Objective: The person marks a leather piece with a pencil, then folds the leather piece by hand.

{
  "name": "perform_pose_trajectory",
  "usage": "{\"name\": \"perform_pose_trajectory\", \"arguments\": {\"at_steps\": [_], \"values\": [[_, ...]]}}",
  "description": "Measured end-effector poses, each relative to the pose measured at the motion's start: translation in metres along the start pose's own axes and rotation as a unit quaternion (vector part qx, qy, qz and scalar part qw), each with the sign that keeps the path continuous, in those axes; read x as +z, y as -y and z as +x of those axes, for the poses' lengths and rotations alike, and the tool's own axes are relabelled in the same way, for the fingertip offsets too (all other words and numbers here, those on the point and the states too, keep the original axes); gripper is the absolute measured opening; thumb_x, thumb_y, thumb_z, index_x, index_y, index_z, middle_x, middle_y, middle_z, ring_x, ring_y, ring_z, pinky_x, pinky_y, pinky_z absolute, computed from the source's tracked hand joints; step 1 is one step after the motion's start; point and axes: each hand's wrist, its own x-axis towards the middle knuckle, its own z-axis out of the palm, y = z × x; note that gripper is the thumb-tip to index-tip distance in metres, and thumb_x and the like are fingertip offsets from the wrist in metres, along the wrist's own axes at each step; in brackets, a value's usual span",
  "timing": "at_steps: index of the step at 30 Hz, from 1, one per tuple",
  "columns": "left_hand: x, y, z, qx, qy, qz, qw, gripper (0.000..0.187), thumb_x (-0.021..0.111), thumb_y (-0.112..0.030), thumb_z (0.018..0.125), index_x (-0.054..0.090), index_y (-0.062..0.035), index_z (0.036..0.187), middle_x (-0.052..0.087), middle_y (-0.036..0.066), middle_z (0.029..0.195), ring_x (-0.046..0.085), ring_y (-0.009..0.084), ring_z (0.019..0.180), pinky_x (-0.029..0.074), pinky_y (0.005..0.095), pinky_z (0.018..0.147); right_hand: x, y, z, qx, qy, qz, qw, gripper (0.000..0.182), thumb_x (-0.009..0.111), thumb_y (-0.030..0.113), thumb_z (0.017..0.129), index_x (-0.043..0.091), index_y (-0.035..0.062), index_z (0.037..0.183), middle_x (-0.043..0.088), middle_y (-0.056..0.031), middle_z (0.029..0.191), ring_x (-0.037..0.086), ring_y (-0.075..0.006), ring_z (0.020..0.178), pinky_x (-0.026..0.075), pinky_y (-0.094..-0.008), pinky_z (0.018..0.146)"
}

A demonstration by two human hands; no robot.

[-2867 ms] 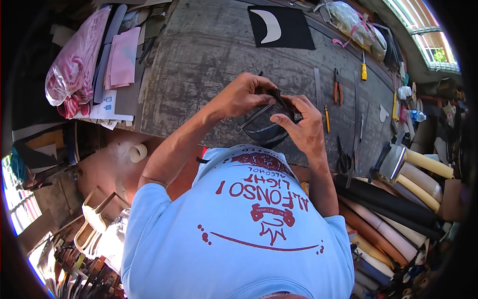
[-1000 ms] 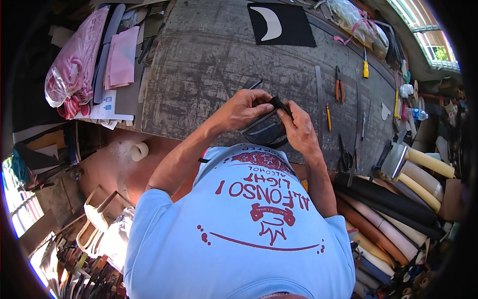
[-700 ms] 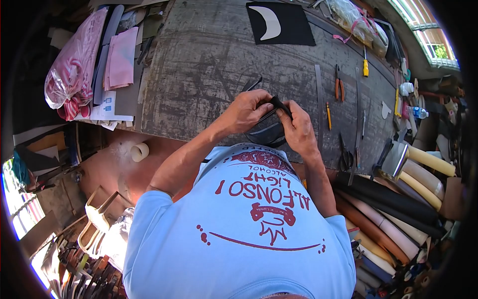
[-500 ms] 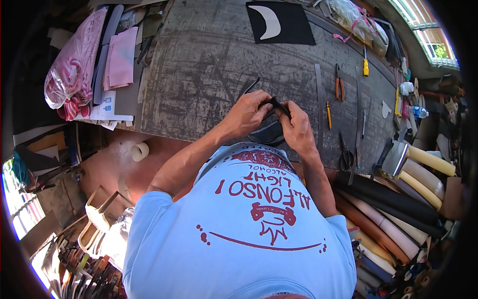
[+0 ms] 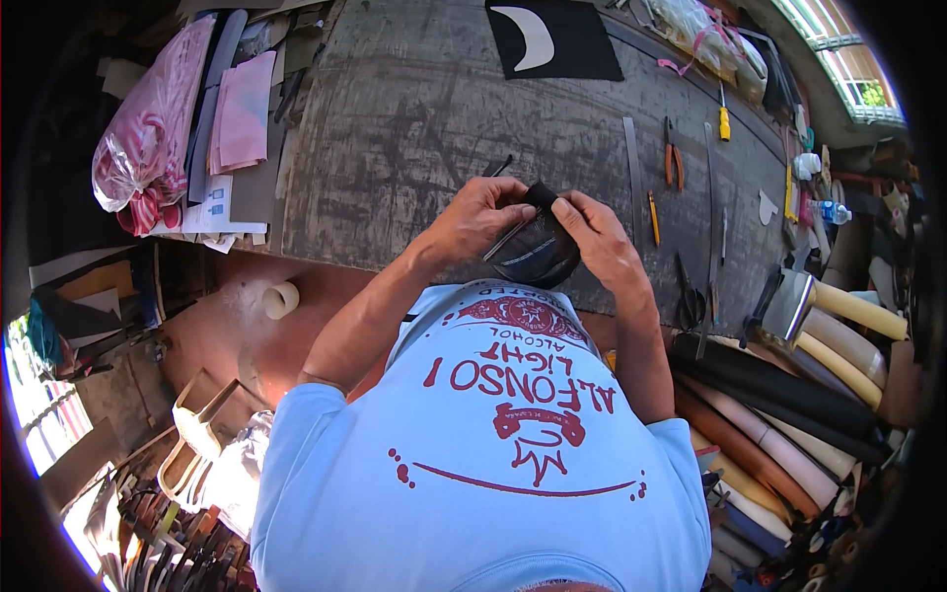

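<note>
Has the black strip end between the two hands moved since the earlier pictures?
Cannot tell: the black strip end sits slightly higher in frame, but the yellow screwdriver has shifted up too, so the camera probably moved.

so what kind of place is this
Probably a leather or shoemaking workshop: a scarred workbench, rolls of sheet material stacked at the right, pliers, and both hands working a dark piece.

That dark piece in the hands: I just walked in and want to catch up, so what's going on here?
A person in a light blue shirt holds a dark curved piece above the worn workbench. The left hand and right hand both pinch its upper edge, fingers close together. Pliers, a yellow-handled screwdriver and scissors lie untouched to the right.
</note>
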Motion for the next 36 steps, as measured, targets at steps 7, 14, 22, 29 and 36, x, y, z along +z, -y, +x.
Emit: {"name": "perform_pose_trajectory", "arguments": {"at_steps": [7,14,22,29,36], "values": [[0.005,0.004,-0.002,-0.041,0.013,-0.054,0.998,0.02,0.067,-0.013,0.093,0.066,0.001,0.107,0.067,0.003,0.09,0.06,0.0081,0.08,0.05,0.0244,0.073,-0.012,0.003,-0.01,-0.051,-0.018,-0.056,0.997,0.029,0.055,0.027,0.101,0.063,-0.0002,0.108,0.061,-0.0115,0.08,0.057,-0.0165,0.074,0.046,-0.0304,0.068],[0.009,0.007,-0.001,-0.063,0.008,-0.054,0.997,0.015,0.07,-0.013,0.091,0.064,-0.0015,0.099,0.065,0.001,0.086,0.06,0.0072,0.078,0.049,0.0239,0.071,-0.02,0.015,-0.018,-0.006,-0.009,-0.081,0.997,0.027,0.058,0.024,0.099,0.063,-0.0013,0.108,0.062,-0.0092,0.08,0.057,-0.0141,0.074,0.045,-0.0297,0.067],[0.006,0.015,0.002,-0.065,0.018,-0.069,0.995,0.013,0.07,-0.013,0.09,0.063,-0.0033,0.097,0.064,0.0,0.085,0.059,0.0066,0.079,0.048,0.0229,0.072,-0.026,-0.004,-0.018,-0.054,0.021,-0.068,0.996,0.024,0.056,0.013,0.099,0.06,-0.0012,0.118,0.063,-0.0059,0.095,0.055,-0.0107,0.086,0.046,-0.0263,0.079],[0.008,0.014,0.004,-0.057,0.027,-0.081,0.995,0.018,0.071,-0.013,0.09,0.064,-0.0024,0.102,0.065,0.001,0.088,0.06,0.0071,0.082,0.049,0.0226,0.075,-0.016,-0.003,-0.019,0.001,0.014,-0.033,0.999,0.025,0.065,0.016,0.093,0.061,-0.0009,0.112,0.064,-0.0096,0.085,0.058,-0.0138,0.077,0.047,-0.029,0.07],[0.02,-0.001,0.003,-0.007,-0.042,-0.093,0.995,0.024,0.074,-0.01,0.087,0.064,-0.0009,0.106,0.066,0.002,0.093,0.062,0.0092,0.09,0.05,0.0256,0.085,-0.006,0.003,-0.019,-0.009,-0.049,-0.079,0.996,0.027,0.069,0.017,0.089,0.064,-0.0023,0.107,0.066,-0.0123,0.083,0.062,-0.0149,0.077,0.048,-0.0311,0.07]]}}
